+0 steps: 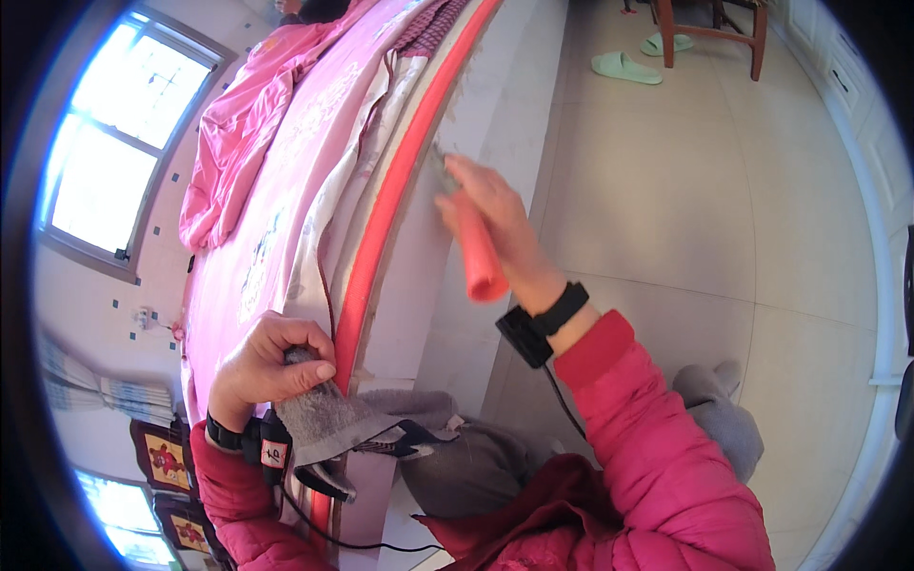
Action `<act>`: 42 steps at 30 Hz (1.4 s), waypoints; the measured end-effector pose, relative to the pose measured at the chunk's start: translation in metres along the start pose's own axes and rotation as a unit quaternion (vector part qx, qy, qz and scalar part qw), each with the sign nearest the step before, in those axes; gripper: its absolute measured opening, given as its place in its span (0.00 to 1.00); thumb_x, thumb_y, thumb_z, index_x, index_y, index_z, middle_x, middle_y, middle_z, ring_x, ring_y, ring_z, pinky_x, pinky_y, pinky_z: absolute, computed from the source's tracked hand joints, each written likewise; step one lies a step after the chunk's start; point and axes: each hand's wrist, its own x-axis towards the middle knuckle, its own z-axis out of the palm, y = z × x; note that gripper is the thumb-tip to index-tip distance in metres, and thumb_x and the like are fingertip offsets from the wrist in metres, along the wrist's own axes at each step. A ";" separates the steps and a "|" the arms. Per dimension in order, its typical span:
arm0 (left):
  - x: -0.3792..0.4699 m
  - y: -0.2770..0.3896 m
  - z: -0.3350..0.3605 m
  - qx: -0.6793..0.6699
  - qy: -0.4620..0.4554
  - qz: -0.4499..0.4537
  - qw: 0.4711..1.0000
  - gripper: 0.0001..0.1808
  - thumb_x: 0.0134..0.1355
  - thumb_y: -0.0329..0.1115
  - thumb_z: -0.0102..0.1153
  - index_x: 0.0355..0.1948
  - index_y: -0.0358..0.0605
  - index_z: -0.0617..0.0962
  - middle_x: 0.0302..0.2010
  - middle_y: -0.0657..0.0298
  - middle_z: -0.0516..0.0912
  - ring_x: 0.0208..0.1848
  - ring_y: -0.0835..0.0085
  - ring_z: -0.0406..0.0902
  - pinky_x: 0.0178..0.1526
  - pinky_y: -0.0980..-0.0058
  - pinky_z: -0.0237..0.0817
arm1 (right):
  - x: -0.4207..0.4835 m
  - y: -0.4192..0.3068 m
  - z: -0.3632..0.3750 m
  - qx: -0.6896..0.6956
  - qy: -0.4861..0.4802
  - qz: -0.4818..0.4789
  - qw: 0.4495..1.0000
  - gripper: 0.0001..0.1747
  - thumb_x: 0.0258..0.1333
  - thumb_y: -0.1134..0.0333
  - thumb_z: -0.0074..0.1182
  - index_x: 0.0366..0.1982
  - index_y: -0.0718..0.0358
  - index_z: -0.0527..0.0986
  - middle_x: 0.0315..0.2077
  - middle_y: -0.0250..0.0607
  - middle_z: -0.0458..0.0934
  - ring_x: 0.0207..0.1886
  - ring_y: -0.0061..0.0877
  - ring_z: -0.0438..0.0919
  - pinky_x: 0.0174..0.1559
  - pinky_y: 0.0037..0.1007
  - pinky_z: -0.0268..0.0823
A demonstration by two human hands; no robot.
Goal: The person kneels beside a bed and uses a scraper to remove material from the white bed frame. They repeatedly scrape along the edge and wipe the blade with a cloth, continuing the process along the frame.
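My left hand [275, 360] pinches a grey towel [321, 421] with dark patterned parts between thumb and fingers, beside the red edging strip [353, 303] of a raised bed platform. The towel hangs down over the strip towards my lap. My right hand [493, 214] is closed around a tool with a red tubular plastic handle [480, 264]. Its greyish far end [440, 168] is blurred, so its kind cannot be told. That end lies over the pale side face of the platform [421, 264], close to the strip. Whether it touches the surface cannot be told.
Pink bedding [239, 157] and a pale layered mat [314, 235] cover the platform. Green slippers [627, 68] and a wooden chair [665, 36] stand on the tiled floor [664, 214]. White cabinets [850, 93] line the right side. Black cables [357, 545] run from both wrist devices.
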 end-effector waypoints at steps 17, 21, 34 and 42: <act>-0.031 0.052 0.058 -0.236 -0.171 0.490 0.822 0.13 0.56 0.43 0.63 0.39 0.50 0.83 0.27 0.58 0.79 0.14 0.75 0.67 0.14 0.78 0.56 | 0.003 0.011 0.002 -0.033 0.046 -0.123 0.991 0.27 0.39 0.77 0.58 0.47 0.66 0.67 0.41 0.45 0.75 0.40 0.45 0.73 0.41 0.38 0.69; -0.030 0.058 0.058 -0.184 -0.183 0.444 0.858 0.12 0.57 0.44 0.62 0.38 0.50 0.83 0.26 0.58 0.78 0.13 0.75 0.66 0.14 0.78 0.55 | 0.007 0.017 0.000 0.017 -0.001 -0.035 0.999 0.28 0.38 0.77 0.58 0.47 0.65 0.67 0.40 0.45 0.74 0.40 0.45 0.73 0.41 0.38 0.68; -0.018 0.052 0.056 -0.233 -0.322 0.429 0.811 0.16 0.59 0.48 0.59 0.45 0.54 0.80 0.26 0.55 0.77 0.14 0.71 0.67 0.15 0.77 0.56 | 0.002 0.014 0.003 0.003 0.021 -0.078 0.997 0.29 0.35 0.79 0.59 0.47 0.66 0.68 0.45 0.43 0.75 0.38 0.42 0.72 0.42 0.34 0.67; -0.035 0.028 0.066 -0.214 -0.385 0.582 0.684 0.23 0.58 0.29 0.58 0.53 0.68 0.76 0.20 0.62 0.73 0.12 0.75 0.61 0.14 0.76 0.50 | -0.001 0.026 0.007 -0.013 0.027 -0.011 0.999 0.27 0.36 0.77 0.58 0.46 0.65 0.69 0.44 0.44 0.75 0.39 0.42 0.73 0.43 0.35 0.66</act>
